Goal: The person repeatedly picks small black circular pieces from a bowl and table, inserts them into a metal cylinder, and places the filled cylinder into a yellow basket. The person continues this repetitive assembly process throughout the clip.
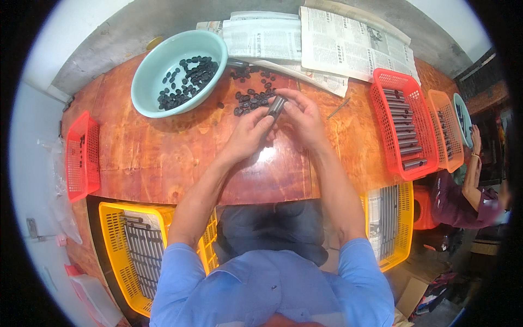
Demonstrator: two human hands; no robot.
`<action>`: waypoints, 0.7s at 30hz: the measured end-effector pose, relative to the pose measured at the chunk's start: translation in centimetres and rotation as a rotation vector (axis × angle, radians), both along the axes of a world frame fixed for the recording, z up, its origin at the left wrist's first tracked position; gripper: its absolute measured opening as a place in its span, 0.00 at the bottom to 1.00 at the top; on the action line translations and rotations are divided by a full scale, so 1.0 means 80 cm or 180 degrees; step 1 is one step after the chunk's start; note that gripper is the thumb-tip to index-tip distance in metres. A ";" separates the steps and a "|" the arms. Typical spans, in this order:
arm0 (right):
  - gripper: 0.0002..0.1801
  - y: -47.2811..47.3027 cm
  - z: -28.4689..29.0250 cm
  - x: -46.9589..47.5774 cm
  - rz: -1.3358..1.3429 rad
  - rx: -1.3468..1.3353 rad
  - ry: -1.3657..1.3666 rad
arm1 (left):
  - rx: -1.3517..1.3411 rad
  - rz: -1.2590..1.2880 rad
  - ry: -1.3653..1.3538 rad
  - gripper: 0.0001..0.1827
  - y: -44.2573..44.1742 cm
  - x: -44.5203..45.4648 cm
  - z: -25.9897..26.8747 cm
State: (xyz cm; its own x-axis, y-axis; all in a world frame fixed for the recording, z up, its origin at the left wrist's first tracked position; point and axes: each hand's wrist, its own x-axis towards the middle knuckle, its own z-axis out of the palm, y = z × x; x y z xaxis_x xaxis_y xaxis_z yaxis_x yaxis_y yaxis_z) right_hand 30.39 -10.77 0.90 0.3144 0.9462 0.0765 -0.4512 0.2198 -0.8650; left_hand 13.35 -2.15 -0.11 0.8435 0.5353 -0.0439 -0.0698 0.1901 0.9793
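A short, dark metal tube is held tilted above the wooden table, between both hands. My left hand grips its lower part, with the thumb along the side. At its upper end my right hand has thumb and forefinger on the tube. Just beyond the hands lies a loose pile of small black oval pieces, probably plastic or rubber plugs. More of the same black pieces fill part of a pale green basin at the back left. My fingers partly hide the tube.
Newspapers cover the table's back. A thin rod lies to the right. A red basket of tubes stands beside an orange basket. Yellow crates with tubes flank my legs. At far right, another person's hand reaches a basin.
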 end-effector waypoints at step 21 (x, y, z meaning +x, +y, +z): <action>0.11 -0.050 -0.027 0.025 0.0241 -0.0582 -0.2882 | 0.4545 0.0389 0.0795 0.21 -0.042 -0.032 -0.010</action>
